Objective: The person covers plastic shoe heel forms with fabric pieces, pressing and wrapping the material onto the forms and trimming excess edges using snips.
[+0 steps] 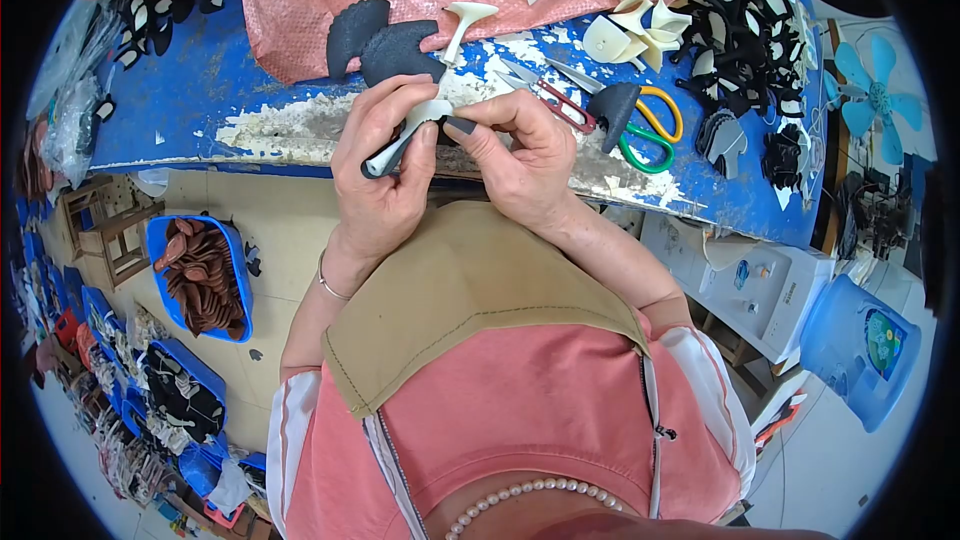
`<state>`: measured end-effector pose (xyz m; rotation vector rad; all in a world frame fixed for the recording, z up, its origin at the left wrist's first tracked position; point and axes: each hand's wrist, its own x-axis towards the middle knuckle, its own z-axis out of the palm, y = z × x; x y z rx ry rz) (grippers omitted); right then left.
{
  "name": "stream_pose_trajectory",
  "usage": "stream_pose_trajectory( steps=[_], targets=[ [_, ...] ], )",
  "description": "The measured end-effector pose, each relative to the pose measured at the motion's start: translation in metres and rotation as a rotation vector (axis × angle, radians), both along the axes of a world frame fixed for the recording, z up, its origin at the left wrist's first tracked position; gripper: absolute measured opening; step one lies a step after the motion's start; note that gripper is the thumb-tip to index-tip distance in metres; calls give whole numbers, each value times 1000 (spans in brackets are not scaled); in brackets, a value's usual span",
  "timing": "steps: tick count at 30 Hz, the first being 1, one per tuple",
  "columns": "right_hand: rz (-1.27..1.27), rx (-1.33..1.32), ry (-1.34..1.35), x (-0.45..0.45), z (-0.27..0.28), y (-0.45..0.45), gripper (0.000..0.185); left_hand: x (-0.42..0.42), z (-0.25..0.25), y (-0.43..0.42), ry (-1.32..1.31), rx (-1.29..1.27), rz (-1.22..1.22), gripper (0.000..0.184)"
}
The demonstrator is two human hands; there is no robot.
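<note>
While in two hands point(385, 145) point(525, 155), one heel point(427, 112).

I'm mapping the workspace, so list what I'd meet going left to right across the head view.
Blue basket of brown pieces → left hand → right hand → orange scissor handle → light-blue fan.
</note>
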<state>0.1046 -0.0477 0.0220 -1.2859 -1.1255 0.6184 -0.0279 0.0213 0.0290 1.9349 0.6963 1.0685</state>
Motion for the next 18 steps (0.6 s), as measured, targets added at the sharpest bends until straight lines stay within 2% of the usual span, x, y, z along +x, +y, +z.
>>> stream_pose_trajectory(
  steps=[3, 18],
  targets=[
    [-1, -12, 89, -2, 0, 1, 8, 0, -1, 0, -8, 5, 2, 32],
    [24, -54, 157, -1, -1, 2, 10, 1, -3, -1, -13, -12, 15, 31]
  ],
)
